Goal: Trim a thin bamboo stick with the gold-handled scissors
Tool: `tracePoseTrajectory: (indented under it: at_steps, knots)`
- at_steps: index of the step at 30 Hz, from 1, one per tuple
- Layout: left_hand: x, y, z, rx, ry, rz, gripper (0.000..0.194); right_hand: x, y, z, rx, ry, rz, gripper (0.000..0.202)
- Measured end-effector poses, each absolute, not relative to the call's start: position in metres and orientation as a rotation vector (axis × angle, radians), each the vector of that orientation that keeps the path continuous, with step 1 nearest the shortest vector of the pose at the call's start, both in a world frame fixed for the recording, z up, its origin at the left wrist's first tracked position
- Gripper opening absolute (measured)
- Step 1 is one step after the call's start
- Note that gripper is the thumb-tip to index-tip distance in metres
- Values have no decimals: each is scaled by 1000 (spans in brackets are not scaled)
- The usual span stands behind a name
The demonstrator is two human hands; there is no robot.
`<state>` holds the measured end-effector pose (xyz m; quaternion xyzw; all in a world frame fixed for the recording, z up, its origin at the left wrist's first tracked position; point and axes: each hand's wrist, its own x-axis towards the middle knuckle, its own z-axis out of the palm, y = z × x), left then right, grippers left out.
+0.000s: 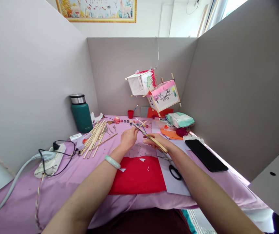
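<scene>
My right hand (157, 142) is closed round a tool with a pale wooden handle (160, 146) and a narrow metal blade (138, 128); whether it is a knife or a small saw I cannot make out. Its blade points away and to the left. My left hand (129, 136), with a pale green bangle (112, 162) on the wrist, pinches a thin wooden stick (143, 124) that crosses the blade. Below both hands lies a red sheet (138, 177) with white scraps on it. Black-handled scissors (175, 172) rest by my right forearm on white paper (172, 185).
Left stand a pile of wooden sticks (95, 139), a green bottle (81, 113) and a power strip (52, 159) with cables. Two paper lanterns (165, 96) hang ahead. A red cup (130, 114), wipes pack (180, 120) and black phone (205, 155) are on the table. Grey partitions enclose it.
</scene>
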<state>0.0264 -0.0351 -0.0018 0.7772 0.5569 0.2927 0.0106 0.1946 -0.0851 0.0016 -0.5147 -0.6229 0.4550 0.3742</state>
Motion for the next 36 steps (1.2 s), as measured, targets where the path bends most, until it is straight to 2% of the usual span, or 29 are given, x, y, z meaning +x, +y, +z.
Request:
tracePoseTrajectory:
  at_steps: [8, 18, 26, 31, 36]
  knots:
    - [22, -21, 1, 2358, 1443, 989, 31, 194, -87, 4, -1355, -1595, 1164, 42]
    - [14, -25, 11, 1944, 1227, 842, 36, 196, -85, 0, -1308, -1615, 1194, 43]
    - [20, -23, 1, 2385, 1490, 985, 32, 195, -83, -2, -1325, -1577, 1154, 43]
    - [23, -30, -2, 2447, 1659, 946, 36, 195, -84, 0, -1338, -1568, 1163, 44]
    - [23, -28, -1, 2425, 1617, 950, 32, 194, -87, 3, -1329, -1570, 1158, 44]
